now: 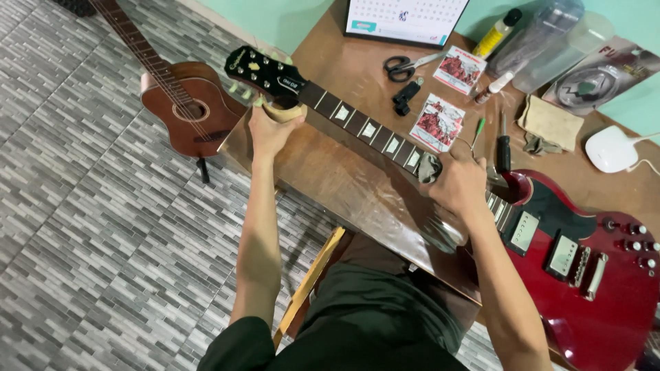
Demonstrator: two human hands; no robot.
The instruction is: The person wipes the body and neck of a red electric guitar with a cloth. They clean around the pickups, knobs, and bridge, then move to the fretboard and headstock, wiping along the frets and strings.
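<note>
Red-bodied item: electric guitar [584, 275] lying flat across the brown desk [344, 172], body at the person's right, black headstock [265, 72] reaching past the desk's left edge
Neck: dark fretboard [364, 127] with pale block inlays, running diagonally from the headstock down to the body; no strings can be made out along it
Left hand [269, 130]: fingers curled up around the neck just below the headstock, beside a tan support block [285, 110] under the neck – closed in a steadying grip
Right hand [459, 184]: palm down on the fretboard where the neck nears the body, fingers pressed together on a grey cloth [430, 167] – the cloth sits between the fingertips and the frets
Desk, near the neck: black scissors [401, 68], small black clip-like tool [405, 96], two red-and-white square packets [438, 122] and [459, 69]
Desk, right side: black-handled screwdriver [504, 148], thin green-handled tool [478, 129], folded tan rag [550, 124], white computer mouse [612, 149]
Desk, far edge: yellow bottle [496, 33], clear plastic container [543, 41], desk calendar [405, 19]
Floor: grey patterned tiles, with a brown acoustic guitar [185, 103] standing at the left, well apart from the hands
Seat: wooden chair edge [309, 285] showing beside the person's dark clothing
</note>
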